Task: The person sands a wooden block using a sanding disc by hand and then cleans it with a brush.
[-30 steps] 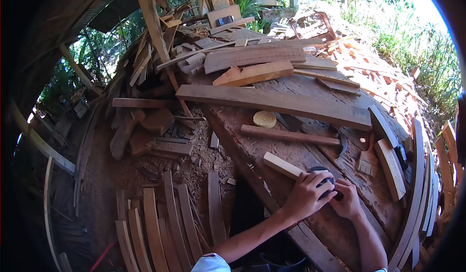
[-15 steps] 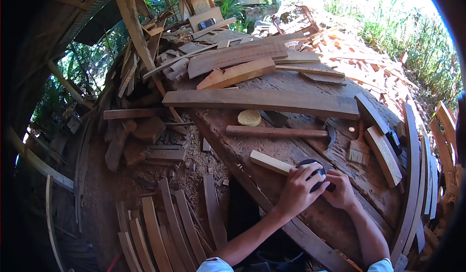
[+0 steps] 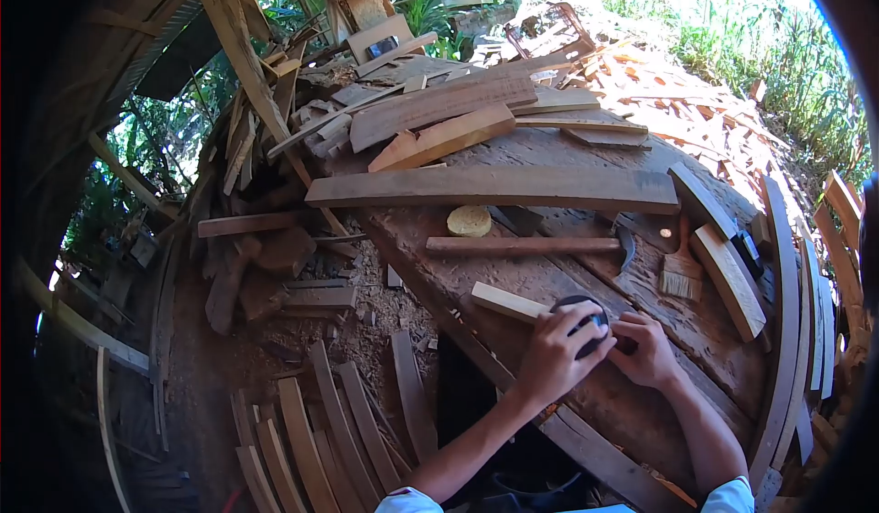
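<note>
My left hand (image 3: 560, 346) is wrapped round a round black object (image 3: 593, 315), possibly a tape measure or a roll of tape; its kind is not clear. My right hand (image 3: 646, 352) is just to the right, its fingers bent and pressed together close to the object's edge. Whatever those fingertips pinch is too small to make out. A pale squared wood stick (image 3: 504, 301) lies on the workbench (image 3: 513, 353), its right end running behind my left hand. Beyond it rests a hammer (image 3: 522, 246) with a wooden handle and a curved metal head.
A paintbrush (image 3: 680, 278) and a yellow round pad (image 3: 469, 221) lie on the bench. A long plank (image 3: 494, 189) crosses behind them. Curved wood pieces (image 3: 730, 280) line the right side. More slats (image 3: 307, 444) stand at lower left, and offcuts are heaped at the back.
My left hand has shifted slightly left with the round black object, turning it a little. A small gap has opened between it and my right hand. The view has moved slightly.
</note>
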The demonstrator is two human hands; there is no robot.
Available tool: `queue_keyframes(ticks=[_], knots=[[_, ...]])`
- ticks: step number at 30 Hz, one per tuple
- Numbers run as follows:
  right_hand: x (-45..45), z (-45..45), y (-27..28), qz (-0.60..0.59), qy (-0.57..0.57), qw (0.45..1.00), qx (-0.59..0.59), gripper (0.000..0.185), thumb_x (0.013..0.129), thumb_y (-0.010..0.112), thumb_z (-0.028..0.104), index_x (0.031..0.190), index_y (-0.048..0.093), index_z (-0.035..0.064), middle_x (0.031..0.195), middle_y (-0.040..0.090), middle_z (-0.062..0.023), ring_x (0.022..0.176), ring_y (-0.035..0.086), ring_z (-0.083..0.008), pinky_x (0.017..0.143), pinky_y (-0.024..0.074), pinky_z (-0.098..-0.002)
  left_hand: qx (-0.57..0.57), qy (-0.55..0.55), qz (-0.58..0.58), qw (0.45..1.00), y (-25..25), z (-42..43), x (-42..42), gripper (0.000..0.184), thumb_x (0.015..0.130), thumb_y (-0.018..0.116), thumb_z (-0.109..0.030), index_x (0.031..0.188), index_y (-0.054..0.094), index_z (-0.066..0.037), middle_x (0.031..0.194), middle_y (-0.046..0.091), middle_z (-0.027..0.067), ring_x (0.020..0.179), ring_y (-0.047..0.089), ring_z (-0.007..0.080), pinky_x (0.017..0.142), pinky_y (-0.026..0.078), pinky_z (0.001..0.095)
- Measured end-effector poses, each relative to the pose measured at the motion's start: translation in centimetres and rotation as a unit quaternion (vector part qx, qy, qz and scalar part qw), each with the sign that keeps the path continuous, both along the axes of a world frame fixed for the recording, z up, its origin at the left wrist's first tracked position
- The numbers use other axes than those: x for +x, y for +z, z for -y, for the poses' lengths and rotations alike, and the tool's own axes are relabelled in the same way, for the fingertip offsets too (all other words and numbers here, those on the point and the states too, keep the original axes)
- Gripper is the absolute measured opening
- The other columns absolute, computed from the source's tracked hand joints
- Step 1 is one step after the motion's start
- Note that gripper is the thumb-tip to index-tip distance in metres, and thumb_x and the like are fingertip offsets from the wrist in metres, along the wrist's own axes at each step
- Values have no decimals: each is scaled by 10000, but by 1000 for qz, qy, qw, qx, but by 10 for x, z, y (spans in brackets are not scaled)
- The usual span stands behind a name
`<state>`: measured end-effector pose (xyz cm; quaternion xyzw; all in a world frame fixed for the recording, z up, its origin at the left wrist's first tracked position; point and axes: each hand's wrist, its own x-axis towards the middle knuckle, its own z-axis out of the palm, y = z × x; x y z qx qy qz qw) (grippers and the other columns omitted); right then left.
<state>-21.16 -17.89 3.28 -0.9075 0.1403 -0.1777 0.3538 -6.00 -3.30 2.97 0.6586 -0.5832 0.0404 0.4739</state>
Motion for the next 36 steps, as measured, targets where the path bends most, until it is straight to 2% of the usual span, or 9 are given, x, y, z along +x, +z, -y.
queue_keyframes(ticks=[2,6,9,15,18,25,30,34,36], knots=[[-3,7,-10,27,24,997,-72,316,870,854,269,1128,806,92,775,639,-68,674,610,-249,685,503,-386,-3,-11,7,1000,-1,-5,0,200,874,867,-239,972,770,-94,1193,737,76,1134,698,265,993,495,413],[2,-5,4,9,-25,1000,-8,308,875,851,275,1121,807,95,774,639,-64,683,610,-250,703,498,-391,-59,174,29,982,-2,-25,65,173,837,885,-168,926,763,-83,1165,749,83,1078,703,284,984,501,407],[2,-6,6,0,-20,1000,-7,300,879,851,280,1111,809,95,771,641,-62,704,618,-243,702,498,-392,-25,224,35,974,3,-25,79,154,860,855,-143,904,731,-62,1141,746,98,1037,701,309,935,512,426],[-4,6,-11,25,18,999,-41,299,828,795,186,1109,767,88,812,631,-77,741,629,-294,731,488,-417,20,64,78,995,9,9,-13,200,916,812,-298,920,690,-140,1158,725,25,1047,704,233,910,491,406],[-5,8,-7,16,27,999,-34,288,853,812,219,1111,781,95,794,626,-71,735,628,-278,720,485,-409,17,37,55,998,8,8,2,190,907,816,-293,929,697,-146,1159,729,16,1056,707,218,896,493,404],[0,-2,8,3,0,1000,6,298,889,833,302,1115,803,108,771,622,-57,726,622,-249,709,485,-392,-27,249,86,964,-2,-10,78,149,880,820,-216,894,697,-134,1096,726,24,992,678,257,875,473,443],[-4,10,-12,48,38,998,-18,287,883,826,270,1112,804,99,775,622,-67,729,620,-257,710,494,-403,4,14,52,999,4,12,-12,174,913,812,-309,913,724,-160,1116,732,14,1087,691,218,907,491,398],[-3,-1,5,-8,-18,999,29,274,855,856,237,1064,797,70,765,622,-77,688,601,-249,670,490,-386,-15,23,51,998,8,9,25,173,891,825,-294,908,731,-150,1107,747,20,1027,710,216,837,507,399],[-1,-4,6,-6,-19,999,24,279,851,862,231,1069,797,69,764,625,-77,680,598,-246,662,489,-383,-57,125,42,990,-5,4,65,165,882,822,-248,868,706,-131,1086,740,12,984,702,223,847,501,410]])
